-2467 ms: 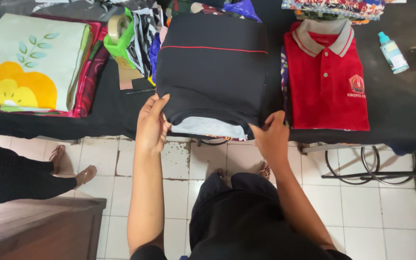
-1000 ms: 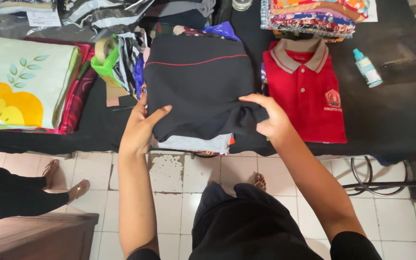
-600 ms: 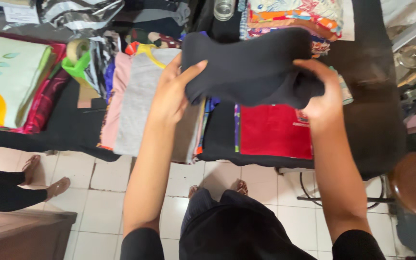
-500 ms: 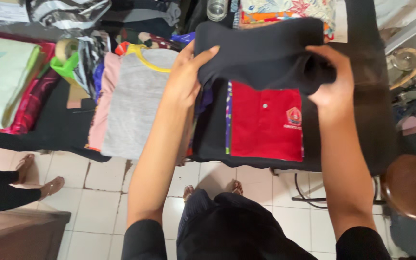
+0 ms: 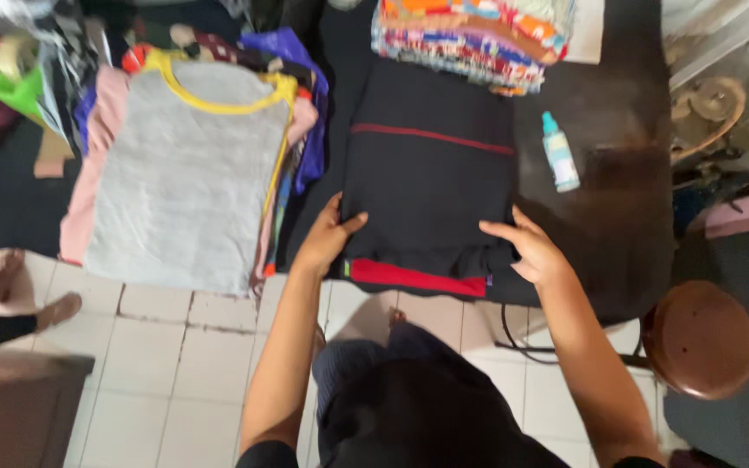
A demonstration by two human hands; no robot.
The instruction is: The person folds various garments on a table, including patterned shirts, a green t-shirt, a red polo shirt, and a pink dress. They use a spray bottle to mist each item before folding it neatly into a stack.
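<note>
Just beside garment: pale-blue bottle

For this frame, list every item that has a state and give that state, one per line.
Black folded garment: folded flat, lying on top of the red shirt.
Red shirt: covered, only its near edge showing.
Grey shirt: spread flat on top of a pile.
Spray bottle: lying on its side, capped.
Left hand: on the garment's left edge.
Right hand: on its right corner.

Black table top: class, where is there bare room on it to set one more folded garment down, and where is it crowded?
Bare table lies right of the folded black garment, below the small spray bottle. A narrow strip separates that garment from the grey shirt pile. The far edge is crowded by the colourful folded stack.
</note>
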